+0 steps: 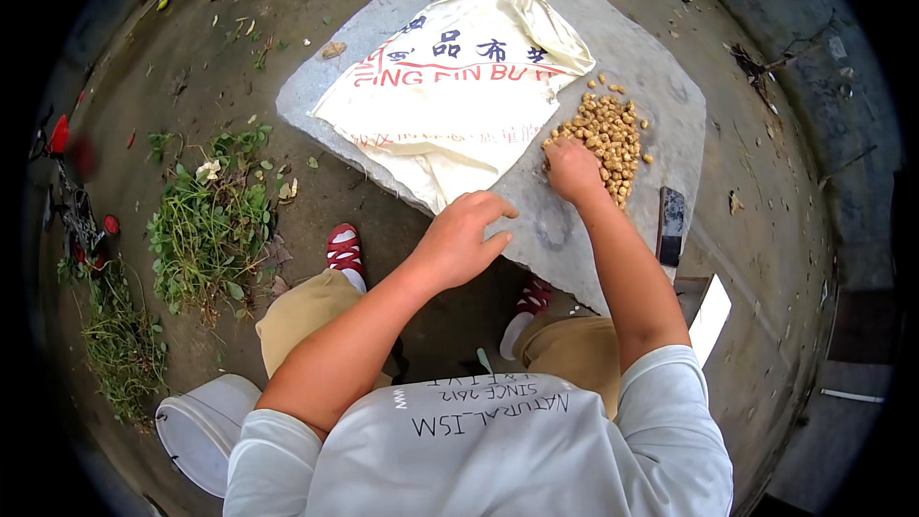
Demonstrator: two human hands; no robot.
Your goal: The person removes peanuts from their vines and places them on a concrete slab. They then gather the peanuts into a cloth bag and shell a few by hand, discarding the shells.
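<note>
A heap of peanuts in their shells (610,129) lies on a grey stone slab (646,64). My right hand (573,166) is at the heap's near left edge, palm down, its fingers bent and partly hidden among the peanuts. Whether it grips any cannot be seen. Over the slab's near edge hovers my left hand (467,233), thumb and forefinger apart, with nothing visible between them. To the left of the peanuts, a white cloth sack (459,108) bearing printed writing is spread flat, and its lower corner reaches towards my left hand.
A smartphone (671,226) lies on the slab's right edge. Pulled green plants (212,230) are piled on the ground at left, near a small bicycle (75,212). A white plastic bucket (208,431) stands at lower left; a white board (709,319) is beside my right arm.
</note>
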